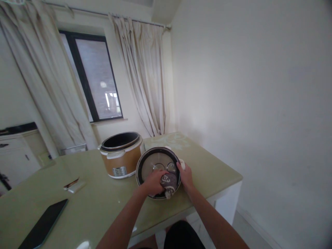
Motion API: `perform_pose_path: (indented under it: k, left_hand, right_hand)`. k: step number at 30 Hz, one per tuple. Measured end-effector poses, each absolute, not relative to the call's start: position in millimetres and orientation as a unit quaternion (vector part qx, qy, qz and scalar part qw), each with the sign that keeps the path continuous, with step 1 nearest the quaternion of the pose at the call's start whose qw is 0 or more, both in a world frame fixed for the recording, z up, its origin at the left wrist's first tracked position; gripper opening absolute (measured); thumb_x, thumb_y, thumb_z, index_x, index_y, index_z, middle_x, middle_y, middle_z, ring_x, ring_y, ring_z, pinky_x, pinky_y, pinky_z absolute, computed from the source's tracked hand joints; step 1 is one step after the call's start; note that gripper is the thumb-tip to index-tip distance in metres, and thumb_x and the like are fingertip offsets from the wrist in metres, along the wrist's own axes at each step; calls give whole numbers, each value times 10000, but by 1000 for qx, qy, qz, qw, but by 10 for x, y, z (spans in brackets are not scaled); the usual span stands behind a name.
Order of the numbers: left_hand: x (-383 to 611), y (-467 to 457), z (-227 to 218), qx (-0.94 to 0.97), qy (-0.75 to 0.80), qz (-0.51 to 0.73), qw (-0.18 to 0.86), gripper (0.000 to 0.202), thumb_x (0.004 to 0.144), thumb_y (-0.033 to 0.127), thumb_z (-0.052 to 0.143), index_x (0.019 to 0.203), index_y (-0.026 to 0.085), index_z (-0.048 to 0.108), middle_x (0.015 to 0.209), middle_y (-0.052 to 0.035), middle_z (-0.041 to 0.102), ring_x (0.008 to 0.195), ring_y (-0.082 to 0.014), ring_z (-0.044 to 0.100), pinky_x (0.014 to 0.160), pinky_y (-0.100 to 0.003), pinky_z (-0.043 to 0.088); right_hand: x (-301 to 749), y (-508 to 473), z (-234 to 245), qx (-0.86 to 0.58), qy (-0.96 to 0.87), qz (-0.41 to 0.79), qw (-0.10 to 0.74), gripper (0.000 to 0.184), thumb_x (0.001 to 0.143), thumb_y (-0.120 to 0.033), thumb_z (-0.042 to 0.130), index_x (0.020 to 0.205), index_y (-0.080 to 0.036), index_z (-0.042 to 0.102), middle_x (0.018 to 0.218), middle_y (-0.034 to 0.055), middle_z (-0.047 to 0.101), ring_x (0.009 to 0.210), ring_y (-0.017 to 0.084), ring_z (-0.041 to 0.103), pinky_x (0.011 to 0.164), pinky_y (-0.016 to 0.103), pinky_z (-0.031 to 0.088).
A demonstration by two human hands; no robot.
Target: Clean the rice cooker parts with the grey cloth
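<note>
A round rice cooker lid point(149, 166) is tilted up over the table, its metal inner side facing me. My left hand point(155, 182) is closed on a grey and white patterned cloth point(169, 181), which lies against the lower part of the lid's inside. At the lid's right edge my right hand point(186, 174) grips the rim, with the fingers behind it partly hidden. Just behind and to the left stands the rice cooker body point(111, 162), orange-brown and white, with its top uncovered and a dark inner pot point(120, 141) in it.
The pale green table point(98, 204) ends at a right-hand edge near the white wall point(259, 103). A dark tablet or phone point(44, 223) lies at the front left. Farther back are a small whitish packet point(77, 186) and a thin brownish item point(71, 183). Curtains point(142, 69) hang behind.
</note>
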State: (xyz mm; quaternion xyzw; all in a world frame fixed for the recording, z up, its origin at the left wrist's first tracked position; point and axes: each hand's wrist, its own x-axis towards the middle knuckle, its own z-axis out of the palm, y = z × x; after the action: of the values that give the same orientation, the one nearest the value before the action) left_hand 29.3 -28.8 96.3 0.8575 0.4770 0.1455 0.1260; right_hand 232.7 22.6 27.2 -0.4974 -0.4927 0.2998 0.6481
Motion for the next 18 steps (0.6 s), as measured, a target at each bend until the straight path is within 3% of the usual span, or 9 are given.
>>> perform_pose_path:
  k: [4,8,13,18]
  left_hand:
    - [400,-302,952,845,508,152,68,670,731,241,701,1392,328,631,1320,-84,672,1237,-313,636,1067,-454,511]
    - [383,-278,974,828,548,119,-3,769,735,149,654,1460,390,562,1407,-82,613,1306,-344,580,1046,-511,504]
    - [349,-192,972,789,601,119,-56,810,758,82,610,1515,350,508,1441,-108,578,1292,-351,561,1014,-522,508]
    - [359,-126,977,707,682,155,-105,725,861,79,529,1558,263,452,1433,-158,557,1254,-356,561,940,-497,537]
  right_hand:
    - [2366,231,268,-507,-488,297,646,469,842,-629,643,1000,-203,758,994,95,793,938,297,708,895,414,543]
    - [2382,243,240,-521,-478,299,641,433,810,-584,673,1008,-208,753,981,85,794,927,293,704,866,401,542]
    - [2384,268,195,-526,-491,284,634,453,786,-530,686,1090,-201,750,1071,99,793,1008,306,705,935,420,530]
    - [2365,259,180,-529,-490,281,633,489,785,-525,676,1139,-195,738,1112,120,787,1035,321,710,937,434,542]
